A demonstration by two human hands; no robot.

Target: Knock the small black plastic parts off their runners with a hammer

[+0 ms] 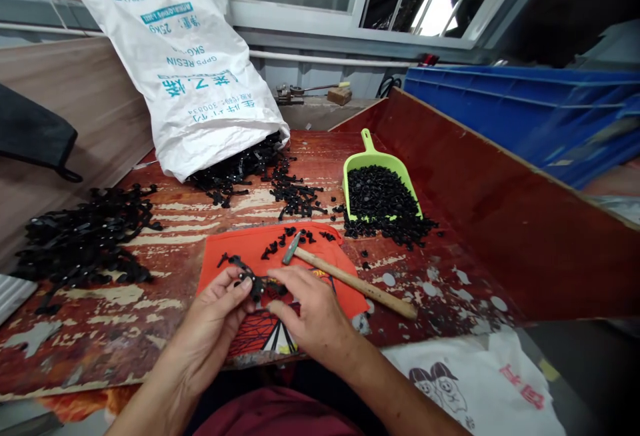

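Observation:
Between the thumb and fingers of my left hand (225,303) is a black plastic part (256,287) with several knobs. Just to its right, my right hand (307,306) has its thumb and fingers apart, the fingertips close to the part's right end; whether they touch it cannot be made out. Both hands are over an orange cloth (220,247) with a printed pattern. A hammer (350,279) with a wooden handle lies slantwise across the cloth, its head near some small black pieces (273,247).
A green dustpan (369,146) full of small black pieces sits at the right. Black parts (90,239) are heaped at the left. A white sack (200,69) spills more parts at the back. A wooden board (475,203) and blue crate (500,109) border the right.

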